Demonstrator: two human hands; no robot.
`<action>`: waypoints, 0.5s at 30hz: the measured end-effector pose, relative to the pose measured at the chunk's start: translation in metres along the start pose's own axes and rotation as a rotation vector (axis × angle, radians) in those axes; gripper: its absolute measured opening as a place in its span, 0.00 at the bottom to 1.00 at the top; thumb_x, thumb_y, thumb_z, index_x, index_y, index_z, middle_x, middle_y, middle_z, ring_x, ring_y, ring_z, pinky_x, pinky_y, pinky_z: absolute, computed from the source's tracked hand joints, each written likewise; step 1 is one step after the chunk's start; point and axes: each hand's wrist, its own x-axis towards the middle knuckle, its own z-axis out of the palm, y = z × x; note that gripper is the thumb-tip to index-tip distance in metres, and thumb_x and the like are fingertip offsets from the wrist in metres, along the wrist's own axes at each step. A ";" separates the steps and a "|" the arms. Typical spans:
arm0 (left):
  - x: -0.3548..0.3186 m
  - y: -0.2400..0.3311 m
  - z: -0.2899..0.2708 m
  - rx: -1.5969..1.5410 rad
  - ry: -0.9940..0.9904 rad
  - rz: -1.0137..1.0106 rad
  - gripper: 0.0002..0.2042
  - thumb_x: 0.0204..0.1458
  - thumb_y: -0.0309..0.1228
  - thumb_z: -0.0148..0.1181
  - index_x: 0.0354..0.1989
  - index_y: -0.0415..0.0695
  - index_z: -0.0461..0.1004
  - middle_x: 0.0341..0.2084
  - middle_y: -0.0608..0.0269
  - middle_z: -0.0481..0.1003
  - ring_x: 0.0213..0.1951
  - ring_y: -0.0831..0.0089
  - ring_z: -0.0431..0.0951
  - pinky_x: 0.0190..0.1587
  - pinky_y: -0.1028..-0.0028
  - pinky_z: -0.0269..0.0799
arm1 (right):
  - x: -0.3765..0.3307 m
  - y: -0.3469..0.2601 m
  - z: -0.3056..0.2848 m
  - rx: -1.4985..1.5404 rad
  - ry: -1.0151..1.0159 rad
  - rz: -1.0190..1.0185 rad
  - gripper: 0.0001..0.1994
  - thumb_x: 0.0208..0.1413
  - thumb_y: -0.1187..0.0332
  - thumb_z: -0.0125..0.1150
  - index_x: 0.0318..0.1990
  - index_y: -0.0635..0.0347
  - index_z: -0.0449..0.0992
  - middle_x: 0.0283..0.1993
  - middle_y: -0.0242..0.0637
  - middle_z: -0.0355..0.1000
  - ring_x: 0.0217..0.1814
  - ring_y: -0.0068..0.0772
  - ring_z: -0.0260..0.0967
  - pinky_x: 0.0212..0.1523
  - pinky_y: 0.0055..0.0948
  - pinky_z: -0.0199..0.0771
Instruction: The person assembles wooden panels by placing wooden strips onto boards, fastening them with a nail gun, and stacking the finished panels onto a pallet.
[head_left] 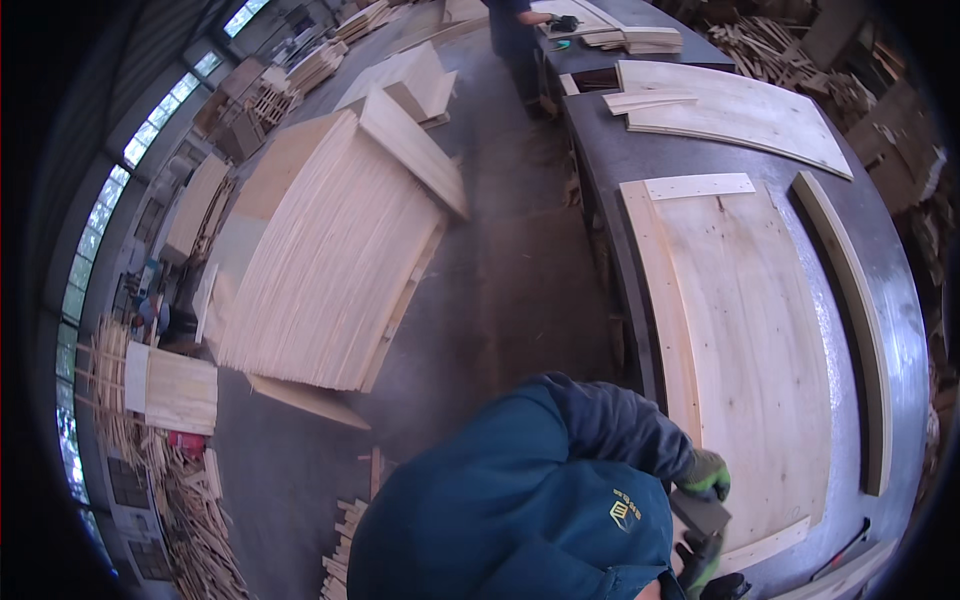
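Note:
My left hand (708, 475), in a green and grey work glove, curls over the upper end of a small grey rectangular block (702, 513). At the block's lower end is my right hand (700, 562), gloved the same way, its fingers bent around it and partly hidden. Both hands are at the near left corner of a pale plywood panel (760, 330) lying flat on the dark table. Wooden strips (672, 320) edge the panel on its left, far and near sides. A black object (727, 587), too cut off to name, shows beside my right hand.
A long timber bar (850, 330) lies along the right side of the dark table (900, 290). More plywood (735, 110) lies farther back. Left of the aisle stands a large stack of thin boards (325, 250). Another person (515, 40) works at the far end.

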 end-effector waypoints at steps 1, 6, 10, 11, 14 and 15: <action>0.009 0.003 0.009 0.012 -0.012 0.077 0.17 0.64 0.38 0.75 0.59 0.50 0.95 0.51 0.52 0.95 0.55 0.51 0.96 0.62 0.52 0.89 | 0.012 0.012 0.011 0.002 -0.155 -0.117 0.36 0.84 0.46 0.68 0.83 0.66 0.73 0.45 0.43 0.87 0.41 0.43 0.90 0.42 0.46 0.93; -0.053 -0.054 -0.007 0.558 0.354 0.184 0.37 0.71 0.44 0.74 0.86 0.39 0.76 0.74 0.34 0.84 0.67 0.44 0.92 0.74 0.49 0.85 | 0.057 -0.001 -0.022 -0.307 -0.180 0.105 0.33 0.83 0.47 0.70 0.77 0.70 0.79 0.65 0.57 0.87 0.54 0.43 0.93 0.53 0.41 0.94; -0.146 -0.040 -0.093 0.303 0.280 -0.160 0.37 0.76 0.47 0.70 0.86 0.35 0.74 0.79 0.32 0.80 0.77 0.40 0.84 0.80 0.47 0.79 | 0.070 0.000 -0.144 -0.521 0.237 -0.079 0.34 0.83 0.46 0.69 0.78 0.70 0.79 0.68 0.59 0.85 0.59 0.46 0.91 0.58 0.43 0.92; -0.178 -0.043 -0.111 0.305 0.309 -0.243 0.37 0.76 0.46 0.71 0.86 0.36 0.74 0.79 0.32 0.80 0.77 0.39 0.84 0.80 0.47 0.79 | 0.078 0.000 -0.172 -0.609 0.332 -0.111 0.35 0.83 0.46 0.69 0.78 0.71 0.78 0.69 0.59 0.85 0.60 0.46 0.90 0.59 0.44 0.91; -0.286 -0.065 -0.141 0.344 0.414 -0.508 0.35 0.77 0.46 0.71 0.85 0.40 0.76 0.78 0.35 0.82 0.77 0.40 0.84 0.80 0.48 0.80 | 0.105 -0.003 -0.244 -0.836 0.589 -0.147 0.36 0.84 0.45 0.69 0.79 0.71 0.78 0.71 0.60 0.83 0.63 0.49 0.88 0.63 0.45 0.89; -0.322 -0.076 -0.147 0.329 0.460 -0.620 0.35 0.77 0.47 0.71 0.85 0.39 0.77 0.78 0.36 0.83 0.78 0.40 0.84 0.81 0.48 0.79 | 0.114 -0.004 -0.264 -0.897 0.656 -0.137 0.36 0.84 0.45 0.68 0.80 0.71 0.78 0.72 0.61 0.83 0.65 0.50 0.88 0.65 0.46 0.88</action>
